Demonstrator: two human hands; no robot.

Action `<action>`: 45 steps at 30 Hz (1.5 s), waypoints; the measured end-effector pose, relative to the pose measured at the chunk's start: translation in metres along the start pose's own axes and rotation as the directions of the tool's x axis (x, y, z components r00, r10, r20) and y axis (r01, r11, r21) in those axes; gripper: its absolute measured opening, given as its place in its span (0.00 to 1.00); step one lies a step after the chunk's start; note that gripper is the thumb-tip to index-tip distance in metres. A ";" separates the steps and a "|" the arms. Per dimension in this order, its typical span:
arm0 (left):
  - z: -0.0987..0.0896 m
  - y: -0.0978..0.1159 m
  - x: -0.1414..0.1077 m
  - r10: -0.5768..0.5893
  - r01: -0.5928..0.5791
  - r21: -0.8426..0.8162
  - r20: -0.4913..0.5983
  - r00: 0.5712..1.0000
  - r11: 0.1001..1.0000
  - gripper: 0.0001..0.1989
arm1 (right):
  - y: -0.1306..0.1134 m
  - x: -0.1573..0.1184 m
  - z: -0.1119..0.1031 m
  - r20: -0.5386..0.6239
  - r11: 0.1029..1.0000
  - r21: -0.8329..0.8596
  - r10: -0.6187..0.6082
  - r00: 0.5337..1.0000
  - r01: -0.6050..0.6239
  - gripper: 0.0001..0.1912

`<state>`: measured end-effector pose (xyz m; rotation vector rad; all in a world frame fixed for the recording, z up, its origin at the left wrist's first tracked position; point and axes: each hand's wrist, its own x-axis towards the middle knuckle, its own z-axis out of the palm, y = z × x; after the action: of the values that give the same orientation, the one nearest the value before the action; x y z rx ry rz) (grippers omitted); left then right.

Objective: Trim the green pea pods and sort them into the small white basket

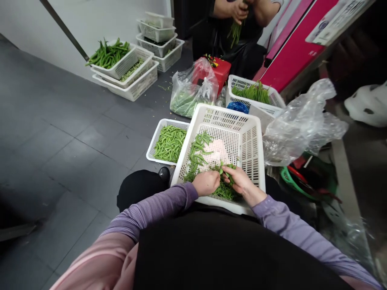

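Grey tiles (pixel 75 165) floored the room. Over the white basket (pixel 251 155) I saw the right grip (pixel 241 181) closed around greens (pixel 231 166); left grip (pixel 207 183) curled just beside, contents hidden from me.

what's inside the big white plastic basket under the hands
Slender green pods lie at left in the basket, fine green sprigs at its near end. The bare left hand and bare right hand hide whatever lies directly beneath them.

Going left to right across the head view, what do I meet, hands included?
Heaped long green peppers → green pods in a tray → left hand → right hand → crumpled clear plastic bag.
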<state>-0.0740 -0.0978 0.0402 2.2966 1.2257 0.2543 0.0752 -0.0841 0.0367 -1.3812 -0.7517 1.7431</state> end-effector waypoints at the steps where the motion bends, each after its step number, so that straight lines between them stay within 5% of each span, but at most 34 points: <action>1: 0.000 0.001 -0.001 0.002 -0.002 0.013 -0.010 1.000 1.000 0.13 | 0.001 -0.002 0.001 -0.024 0.999 -0.021 -0.035 0.999 0.034 0.15; 6: 0.000 0.008 -0.006 -0.006 0.007 0.040 -0.038 0.999 0.999 0.12 | 0.001 -0.015 0.005 -0.050 0.999 -0.027 -0.040 0.998 0.039 0.15; 8: -0.003 0.009 -0.006 -0.003 0.003 0.003 -0.021 1.000 1.000 0.11 | -0.004 -0.022 -0.001 0.098 0.995 -0.035 0.093 0.991 -0.090 0.13; 10: -0.008 0.006 -0.003 -0.025 0.025 -0.052 -0.009 1.000 0.998 0.11 | -0.009 -0.028 -0.012 0.264 0.962 -0.087 0.274 0.925 -0.260 0.10; 12: -0.012 -0.003 0.003 -0.126 0.125 -0.090 -0.014 0.992 0.988 0.13 | -0.013 -0.033 -0.025 0.339 0.917 -0.120 0.399 0.852 -0.382 0.09; 16: -0.012 -0.019 0.010 -0.319 0.324 -0.061 0.079 0.945 0.944 0.14 | -0.012 -0.038 -0.044 0.289 0.894 -0.064 0.442 0.849 -0.444 0.09; 20: -0.006 -0.007 0.000 -0.037 0.037 0.048 0.015 0.999 0.998 0.19 | -0.007 -0.039 -0.048 0.271 0.901 -0.113 0.433 0.860 -0.418 0.08; 24: -0.003 0.008 -0.008 0.240 -0.254 0.138 0.109 0.965 0.957 0.13 | -0.009 -0.034 -0.048 0.336 0.886 -0.345 0.425 0.841 -0.310 0.11; 27: -0.005 0.009 -0.008 0.291 -0.326 0.094 0.266 0.919 0.941 0.11 | -0.020 -0.027 -0.044 0.334 0.745 -0.647 0.465 0.820 -0.159 0.14; 29: -0.009 0.007 -0.007 0.285 -0.286 -0.040 0.273 0.919 0.958 0.10 | -0.029 -0.025 -0.039 0.347 0.629 -0.776 0.476 0.808 -0.037 0.14; 32: -0.016 0.004 -0.004 0.170 -0.095 -0.369 0.174 0.970 0.925 0.10 | -0.038 -0.027 -0.026 0.413 0.634 -0.767 0.368 0.833 0.100 0.13; 35: -0.018 0.002 0.000 -0.101 0.141 -0.639 0.099 0.990 0.756 0.14 | -0.031 -0.023 -0.013 0.388 0.834 -0.542 0.144 0.910 0.099 0.12; 37: -0.013 0.002 0.001 -0.225 0.213 -0.638 0.065 0.972 0.740 0.15 | -0.018 -0.007 -0.009 0.216 0.947 -0.311 -0.017 0.976 0.085 0.12; 39: -0.004 0.001 0.000 -0.214 0.235 -0.469 0.099 0.972 0.852 0.13 | -0.004 0.022 -0.009 -0.051 0.975 -0.190 -0.122 0.991 0.110 0.12; 42: 0.010 -0.001 -0.006 -0.133 0.175 -0.151 0.255 0.958 0.973 0.09 | 0.009 0.078 -0.014 -0.259 0.898 -0.426 -0.241 0.935 0.113 0.11; 45: 0.015 -0.007 -0.009 -0.110 0.128 -0.069 0.225 0.968 0.989 0.14 | 0.013 0.122 -0.013 -0.032 0.560 -0.810 -0.343 0.939 0.176 0.09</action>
<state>-0.0786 -0.1073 0.0248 2.1066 1.2093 0.0056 0.0718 0.0123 -0.0396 -1.8436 -1.6769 0.9976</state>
